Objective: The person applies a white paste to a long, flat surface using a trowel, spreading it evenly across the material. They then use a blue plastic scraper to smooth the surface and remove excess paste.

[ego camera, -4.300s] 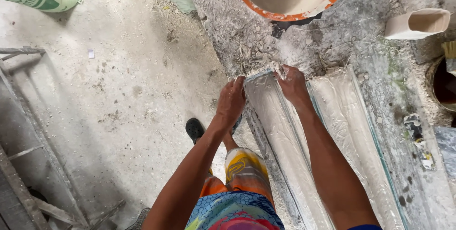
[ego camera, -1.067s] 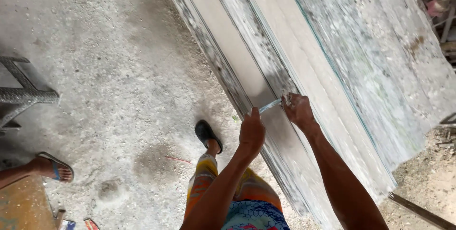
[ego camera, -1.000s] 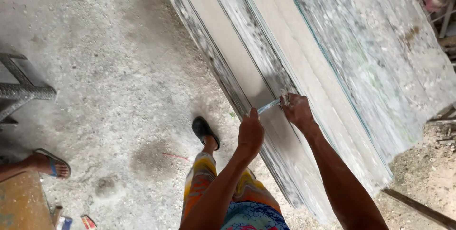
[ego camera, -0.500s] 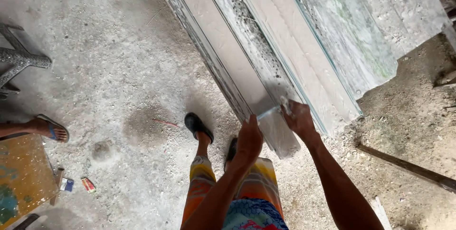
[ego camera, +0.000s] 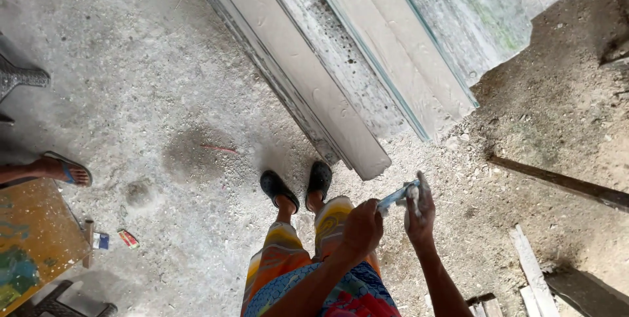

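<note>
While raised, both hands (ego camera: 393, 215) pinch scraper (ego camera: 396, 197)

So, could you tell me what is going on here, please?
A person stands at the near end of long plaster-filled moulds on a concrete floor. The left hand and right hand hold a small flat scraper between them, clear of the moulds. Another person's sandalled foot shows at the left, beside a yellow table.

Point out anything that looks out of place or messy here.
The long moulds jut unevenly, their ends stepped. Broken planks and rubble litter the ground at right. A small packet lies dropped on the floor at left.
</note>
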